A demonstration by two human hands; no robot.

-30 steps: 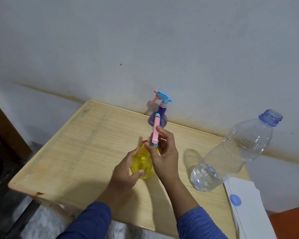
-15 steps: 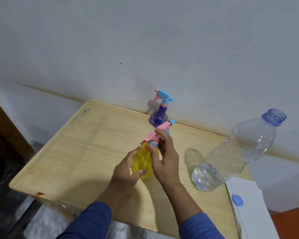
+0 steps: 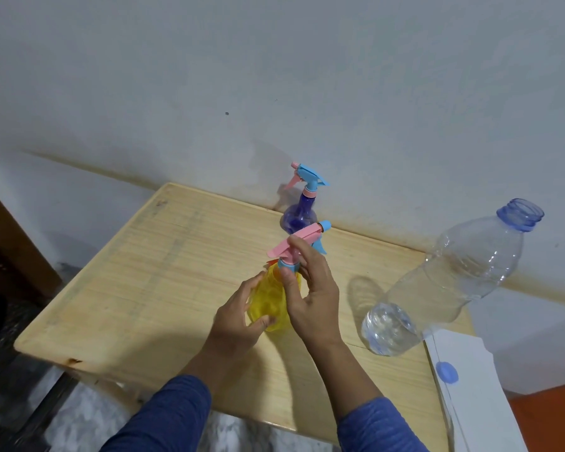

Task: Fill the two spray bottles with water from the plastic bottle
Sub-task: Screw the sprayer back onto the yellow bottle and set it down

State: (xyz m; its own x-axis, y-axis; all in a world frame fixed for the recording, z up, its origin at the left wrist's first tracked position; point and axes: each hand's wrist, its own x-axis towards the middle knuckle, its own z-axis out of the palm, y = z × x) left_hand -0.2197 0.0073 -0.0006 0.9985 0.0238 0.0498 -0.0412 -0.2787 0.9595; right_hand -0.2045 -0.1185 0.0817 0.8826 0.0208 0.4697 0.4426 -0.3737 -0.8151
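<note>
A yellow spray bottle (image 3: pixel 269 303) stands on the wooden table (image 3: pixel 150 275) near its middle. My left hand (image 3: pixel 242 316) wraps around its body. My right hand (image 3: pixel 310 288) grips the pink and blue spray head (image 3: pixel 299 244) at the blue collar on the bottle's neck. A purple spray bottle (image 3: pixel 299 215) with its blue and pink head on stands behind, by the wall. The clear plastic bottle (image 3: pixel 450 282) stands uncapped at the right, with water low in it.
A blue bottle cap (image 3: pixel 447 372) lies on a white surface (image 3: pixel 477 396) at the table's right end. The grey wall runs close behind the table. The table's front edge is near my sleeves.
The spray head has turned in my right hand: its pink top pointed away a second ago and now points to the upper right. My left hand stayed on the yellow bottle.
</note>
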